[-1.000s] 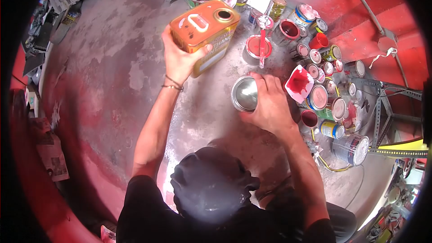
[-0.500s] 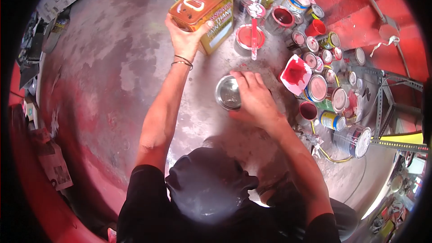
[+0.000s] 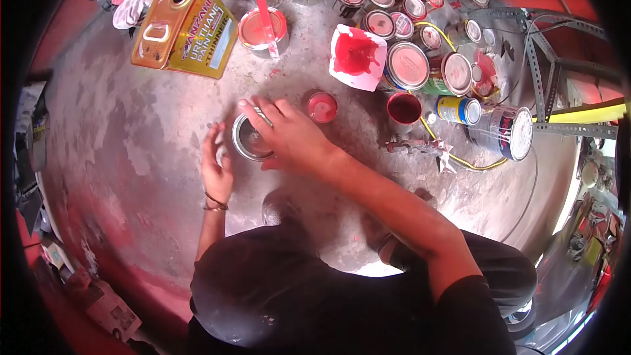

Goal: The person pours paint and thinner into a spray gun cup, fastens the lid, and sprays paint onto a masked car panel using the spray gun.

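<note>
The small open silver tin (image 3: 250, 138) sits on the grey floor (image 3: 131, 125), at seven o'clock from the gold rectangular thinner can (image 3: 185, 28). The right hand (image 3: 289, 137) covers its rim with fingers spread; the left hand (image 3: 216, 164) is cupped beside it, fingers loosely apart. The tin is best steadied from both sides, kept upright.

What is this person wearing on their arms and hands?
Both hands are bare, no gloves. The left hand has thin bangles around its wrist. The right hand has nothing on its wrist. Short black sleeves end at the upper arms, leaving the forearms uncovered.
</note>
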Motion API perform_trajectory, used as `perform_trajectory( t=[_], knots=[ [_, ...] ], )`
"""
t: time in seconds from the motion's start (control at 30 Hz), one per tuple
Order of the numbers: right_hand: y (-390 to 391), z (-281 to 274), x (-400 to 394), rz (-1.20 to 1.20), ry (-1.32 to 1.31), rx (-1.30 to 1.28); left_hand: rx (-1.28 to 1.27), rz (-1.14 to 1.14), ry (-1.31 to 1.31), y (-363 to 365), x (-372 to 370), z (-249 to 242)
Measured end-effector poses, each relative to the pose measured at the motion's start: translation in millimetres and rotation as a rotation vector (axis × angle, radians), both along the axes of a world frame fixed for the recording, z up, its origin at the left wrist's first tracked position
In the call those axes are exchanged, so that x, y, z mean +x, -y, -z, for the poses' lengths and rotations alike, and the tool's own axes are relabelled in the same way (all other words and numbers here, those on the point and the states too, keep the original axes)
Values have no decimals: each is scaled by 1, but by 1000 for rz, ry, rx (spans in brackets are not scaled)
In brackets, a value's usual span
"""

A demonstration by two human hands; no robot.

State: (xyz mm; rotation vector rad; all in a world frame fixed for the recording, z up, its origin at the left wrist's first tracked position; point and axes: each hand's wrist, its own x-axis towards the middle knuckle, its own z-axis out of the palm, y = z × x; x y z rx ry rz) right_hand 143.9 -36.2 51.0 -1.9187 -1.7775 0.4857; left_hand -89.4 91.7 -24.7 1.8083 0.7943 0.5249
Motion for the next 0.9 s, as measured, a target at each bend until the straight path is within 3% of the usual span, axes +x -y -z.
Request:
perform_trajectory(
  t=[0.1,0.13,0.2,0.23,0.3,0.33,0.47,0.57,0.63,0.73,0.83,0.87,0.9],
  knots=[
    [5,-6,4,-2,87,90,77,83,-108,28,5,-6],
    [8,-10,4,0,128,131,-3,74,-81,34,17,-14],
    [44,-25,10,-82,28,176,-169,48,-28,45,36,-24],
    [69,-37,18,-128,-26,199,-111,59,-21,44,39,-19],
    [122,-83,55,-261,65,-212,8,88,-6,40,47,3],
    [163,-73,81,-182,55,43,-14,55,28,40,47,18],
    [263,-92,176,232,38,-466,-55,6,31,41,48,33],
    [306,-50,209,279,-101,-471,37,32,-34,48,58,13],
    [306,-25,218,317,-449,-654,196,22,-87,49,65,1],
    [299,11,221,340,-477,-764,407,63,-168,56,76,-28],
    [302,39,214,285,-544,-557,534,140,-159,68,90,-77],
    [302,46,210,386,-742,-555,488,160,-138,72,93,-87],
    [299,45,211,377,-770,-584,442,179,-118,76,95,-97]
  ],
)
